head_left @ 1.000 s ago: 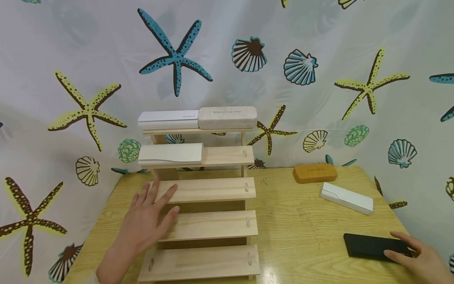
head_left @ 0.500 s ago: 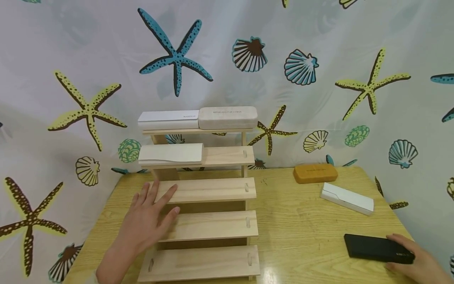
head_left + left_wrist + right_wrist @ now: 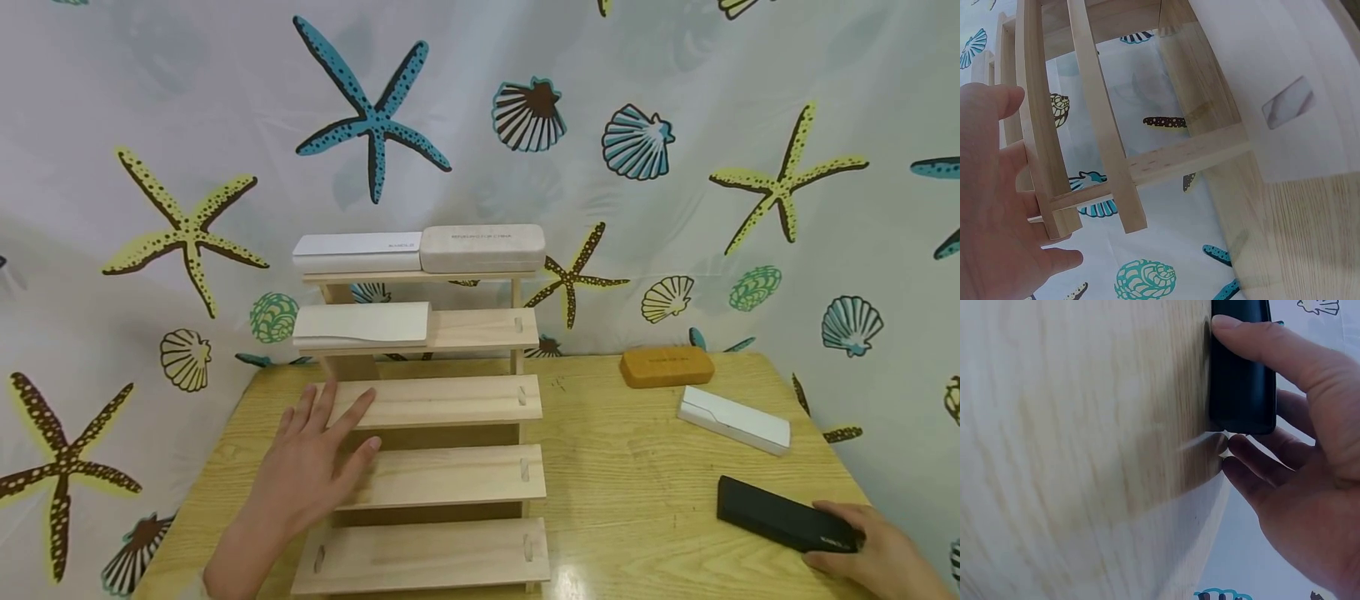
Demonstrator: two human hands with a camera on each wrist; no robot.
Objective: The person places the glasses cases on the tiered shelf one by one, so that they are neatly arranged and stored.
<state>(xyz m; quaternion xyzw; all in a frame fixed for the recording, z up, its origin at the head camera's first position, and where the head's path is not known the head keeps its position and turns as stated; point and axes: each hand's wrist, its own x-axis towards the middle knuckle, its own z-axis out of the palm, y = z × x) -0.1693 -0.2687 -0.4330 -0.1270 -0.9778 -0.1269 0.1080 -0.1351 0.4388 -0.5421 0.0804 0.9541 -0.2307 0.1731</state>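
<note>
My left hand (image 3: 303, 467) rests with spread, fairly straight fingers on the left end of the middle shelf of a stepped wooden rack (image 3: 457, 475). In the left wrist view, the fingers (image 3: 1019, 181) lie along the rack's slats. At the table's right side, my right hand (image 3: 873, 546) grips the near right end of a long black glasses case (image 3: 772, 510). The thumb (image 3: 1254, 334) lies across one long side of the case and fingers are on the opposite side, as the right wrist view shows. Small pale lettering marks the gripped end of the case.
A white case (image 3: 356, 252) and an off-white case (image 3: 483, 250) fill the top shelf. Another white case (image 3: 363, 323) lies on the shelf below. An orange-brown case (image 3: 666, 367) and a slim white case (image 3: 733, 419) lie on the table (image 3: 622, 483). Patterned cloth (image 3: 465, 108) hangs behind.
My right hand has closed its fingers and thumb round the black glasses case's end and moved slightly left. The case has turned, its far end shifting left and away. The left hand has stayed still.
</note>
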